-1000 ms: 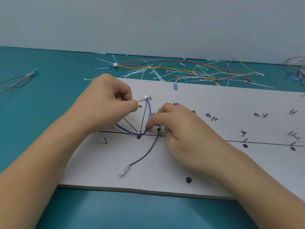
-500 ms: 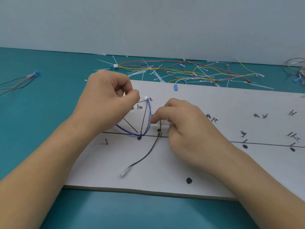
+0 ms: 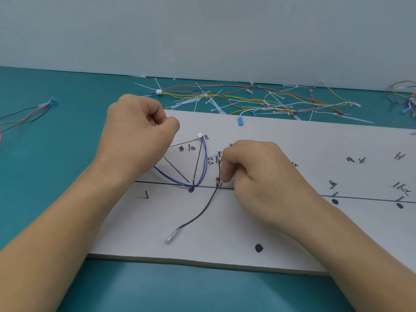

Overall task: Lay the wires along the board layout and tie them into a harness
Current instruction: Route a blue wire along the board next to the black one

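Being pinched at its upper end by curled fingers [image 3: 227,174] of the right hand [image 3: 265,176], a thin black wire [image 3: 210,199] is trailing down the white board [image 3: 292,136]; the left hand [image 3: 137,136] is being held clenched over a looped blue wire [image 3: 206,161], its grasp hidden.

my white board [image 3: 292,233] lies flat across mid-frame. on it a blue wire [image 3: 180,182] loops down from a white connector [image 3: 200,136] left of center; beside it a black wire [image 3: 203,211] curves down-left to a clear terminal [image 3: 172,236].
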`<control>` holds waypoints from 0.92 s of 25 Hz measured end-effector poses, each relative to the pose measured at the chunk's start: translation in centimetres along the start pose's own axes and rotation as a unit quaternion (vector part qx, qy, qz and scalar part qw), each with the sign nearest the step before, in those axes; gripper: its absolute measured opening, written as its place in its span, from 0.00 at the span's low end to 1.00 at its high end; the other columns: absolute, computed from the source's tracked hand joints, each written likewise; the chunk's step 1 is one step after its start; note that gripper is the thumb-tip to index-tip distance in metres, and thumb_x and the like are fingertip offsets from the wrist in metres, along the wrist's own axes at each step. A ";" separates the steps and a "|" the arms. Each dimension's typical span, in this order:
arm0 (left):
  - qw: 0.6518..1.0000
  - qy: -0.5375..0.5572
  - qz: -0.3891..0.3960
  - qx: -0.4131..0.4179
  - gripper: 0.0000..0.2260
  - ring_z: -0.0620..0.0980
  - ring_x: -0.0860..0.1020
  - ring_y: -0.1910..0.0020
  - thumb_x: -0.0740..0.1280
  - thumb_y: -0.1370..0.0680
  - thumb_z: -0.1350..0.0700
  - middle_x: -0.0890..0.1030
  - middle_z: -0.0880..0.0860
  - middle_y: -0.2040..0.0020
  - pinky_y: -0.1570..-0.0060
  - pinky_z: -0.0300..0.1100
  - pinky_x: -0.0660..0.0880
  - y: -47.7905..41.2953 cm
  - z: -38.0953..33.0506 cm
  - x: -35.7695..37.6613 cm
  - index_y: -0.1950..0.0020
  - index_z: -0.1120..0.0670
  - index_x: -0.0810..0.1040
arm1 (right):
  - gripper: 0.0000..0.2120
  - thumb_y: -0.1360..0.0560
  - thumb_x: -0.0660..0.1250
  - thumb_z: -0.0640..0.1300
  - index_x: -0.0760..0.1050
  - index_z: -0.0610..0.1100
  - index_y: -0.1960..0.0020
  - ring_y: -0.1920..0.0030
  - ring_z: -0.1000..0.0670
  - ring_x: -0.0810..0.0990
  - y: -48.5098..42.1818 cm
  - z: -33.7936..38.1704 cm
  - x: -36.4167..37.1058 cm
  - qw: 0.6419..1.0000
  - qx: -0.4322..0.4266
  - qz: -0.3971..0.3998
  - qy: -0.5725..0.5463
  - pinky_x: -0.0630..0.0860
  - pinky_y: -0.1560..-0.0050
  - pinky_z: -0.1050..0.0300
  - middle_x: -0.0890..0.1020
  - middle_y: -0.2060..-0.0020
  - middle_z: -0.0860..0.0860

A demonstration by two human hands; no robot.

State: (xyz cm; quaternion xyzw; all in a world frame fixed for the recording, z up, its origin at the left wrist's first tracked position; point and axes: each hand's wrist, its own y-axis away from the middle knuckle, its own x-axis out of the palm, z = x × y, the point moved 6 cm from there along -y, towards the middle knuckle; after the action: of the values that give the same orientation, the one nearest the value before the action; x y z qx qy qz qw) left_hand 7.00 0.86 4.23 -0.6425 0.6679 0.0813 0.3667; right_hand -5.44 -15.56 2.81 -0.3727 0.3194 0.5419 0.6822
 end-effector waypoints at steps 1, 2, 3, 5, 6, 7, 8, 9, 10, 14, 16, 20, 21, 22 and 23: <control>1.000 -0.001 0.003 0.000 0.09 0.46 0.62 0.77 0.67 0.30 0.57 0.66 0.48 0.80 0.70 0.38 0.65 0.0 0.0 0.1 0.70 0.57 0.75 | 0.18 0.37 0.50 0.40 0.78 0.47 0.61 0.56 0.50 0.77 0.0 0.0 0.0 1.000 -0.002 -0.001 -0.002 0.78 0.54 0.50 0.78 0.62 0.57; 1.000 -0.003 0.006 0.000 0.09 0.46 0.62 0.77 0.68 0.30 0.57 0.67 0.48 0.79 0.70 0.38 0.65 0.0 0.1 0.2 0.69 0.57 0.75 | 0.17 0.36 0.51 0.40 0.78 0.47 0.61 0.56 0.51 0.77 0.0 0.0 0.1 1.000 -0.003 0.001 -0.004 0.78 0.55 0.50 0.79 0.63 0.57; 1.000 -0.006 0.008 0.000 0.09 0.46 0.62 0.76 0.68 0.30 0.57 0.67 0.49 0.78 0.70 0.38 0.65 0.0 0.1 0.2 0.69 0.57 0.75 | 0.15 0.35 0.53 0.40 0.78 0.48 0.61 0.57 0.52 0.77 0.1 0.0 0.2 1.000 -0.005 0.005 -0.004 0.78 0.56 0.50 0.79 0.63 0.57; 1.000 -0.008 0.018 0.002 0.09 0.47 0.63 0.76 0.68 0.29 0.56 0.68 0.50 0.77 0.70 0.38 0.65 0.0 0.1 0.4 0.69 0.57 0.76 | 0.11 0.32 0.58 0.39 0.77 0.49 0.60 0.59 0.55 0.76 0.3 0.0 0.5 1.000 -0.002 0.008 0.003 0.78 0.58 0.51 0.78 0.64 0.58; 1.000 -0.007 0.027 0.005 0.09 0.47 0.64 0.75 0.68 0.29 0.56 0.68 0.50 0.77 0.69 0.39 0.66 0.0 0.0 0.5 0.69 0.57 0.76 | 0.09 0.31 0.59 0.39 0.77 0.49 0.60 0.60 0.56 0.76 0.4 0.0 0.5 1.000 0.001 0.008 0.008 0.78 0.58 0.52 0.78 0.64 0.58; 0.999 -0.004 0.037 0.009 0.10 0.48 0.64 0.75 0.69 0.29 0.56 0.68 0.50 0.77 0.69 0.40 0.66 0.1 0.0 0.7 0.69 0.56 0.76 | 0.09 0.31 0.61 0.39 0.77 0.49 0.60 0.60 0.56 0.76 0.4 0.0 0.6 1.000 0.001 0.009 0.010 0.77 0.58 0.52 0.77 0.64 0.58; 0.999 -0.003 0.048 0.014 0.10 0.48 0.64 0.74 0.69 0.28 0.56 0.68 0.50 0.76 0.69 0.40 0.66 0.1 -0.1 0.8 0.69 0.56 0.76 | 0.08 0.31 0.61 0.39 0.77 0.49 0.60 0.60 0.56 0.76 0.4 0.0 0.6 1.000 0.000 0.012 0.010 0.77 0.59 0.52 0.77 0.64 0.58; 0.998 -0.004 0.058 0.019 0.11 0.48 0.63 0.74 0.69 0.28 0.57 0.67 0.50 0.76 0.68 0.40 0.66 0.1 -0.2 0.9 0.69 0.56 0.75 | 0.08 0.31 0.62 0.39 0.77 0.49 0.60 0.61 0.56 0.76 0.4 0.1 0.6 1.000 -0.004 0.014 0.009 0.77 0.59 0.52 0.77 0.65 0.57; 0.998 -0.007 0.065 0.022 0.11 0.47 0.63 0.75 0.70 0.27 0.57 0.67 0.50 0.76 0.68 0.40 0.66 0.1 -0.2 1.0 0.69 0.56 0.75 | 0.07 0.31 0.62 0.39 0.77 0.49 0.61 0.61 0.56 0.75 0.4 0.1 0.6 1.000 -0.008 0.017 0.009 0.78 0.59 0.52 0.77 0.65 0.57; 0.997 -0.005 0.081 0.020 0.11 0.49 0.65 0.74 0.70 0.26 0.56 0.68 0.52 0.76 0.66 0.43 0.70 -0.1 0.0 1.2 0.69 0.55 0.76 | 0.04 0.31 0.63 0.44 0.76 0.50 0.60 0.61 0.56 0.76 0.5 0.4 0.6 0.999 -0.017 0.025 0.008 0.78 0.59 0.52 0.78 0.64 0.57; 0.996 -0.006 0.088 0.018 0.12 0.48 0.65 0.74 0.70 0.26 0.56 0.68 0.50 0.76 0.67 0.42 0.69 0.0 0.0 1.4 0.69 0.55 0.76 | 0.04 0.32 0.62 0.48 0.76 0.51 0.60 0.61 0.57 0.76 0.6 0.6 0.6 1.000 -0.020 0.023 0.006 0.78 0.59 0.52 0.78 0.64 0.57; 0.995 -0.014 0.101 0.018 0.13 0.46 0.61 0.77 0.70 0.26 0.56 0.65 0.46 0.79 0.68 0.40 0.64 0.2 0.0 1.8 0.70 0.54 0.75 | 0.08 0.27 0.68 0.54 0.75 0.51 0.59 0.59 0.56 0.76 0.5 0.6 0.9 0.999 -0.018 0.024 0.014 0.78 0.57 0.52 0.78 0.62 0.58; 0.994 -0.014 0.103 0.015 0.13 0.46 0.61 0.77 0.71 0.26 0.56 0.65 0.46 0.79 0.68 0.40 0.65 0.1 0.1 1.9 0.70 0.55 0.75 | 0.07 0.26 0.69 0.53 0.75 0.51 0.59 0.58 0.55 0.76 0.5 0.5 0.9 0.999 -0.016 0.024 0.016 0.78 0.56 0.51 0.78 0.62 0.58; 0.994 -0.014 0.105 0.013 0.13 0.46 0.62 0.77 0.71 0.26 0.56 0.65 0.46 0.79 0.67 0.41 0.65 0.1 0.2 1.9 0.69 0.55 0.75 | 0.06 0.26 0.69 0.52 0.75 0.51 0.58 0.57 0.55 0.76 0.5 0.5 0.9 1.000 -0.014 0.021 0.018 0.78 0.54 0.51 0.78 0.61 0.58; 0.994 -0.013 0.106 0.012 0.12 0.46 0.62 0.76 0.70 0.26 0.56 0.65 0.46 0.79 0.67 0.41 0.66 0.2 0.3 1.9 0.69 0.55 0.75 | 0.05 0.26 0.69 0.50 0.75 0.51 0.58 0.57 0.55 0.76 0.6 0.5 0.9 1.000 -0.013 0.019 0.019 0.78 0.54 0.50 0.78 0.61 0.58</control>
State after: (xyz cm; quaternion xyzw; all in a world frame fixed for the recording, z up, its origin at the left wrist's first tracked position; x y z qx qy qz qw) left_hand 7.14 -0.50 2.85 -0.5628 0.7281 0.1201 0.3725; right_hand -5.79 -14.65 2.22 -0.3853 0.3324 0.5519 0.6607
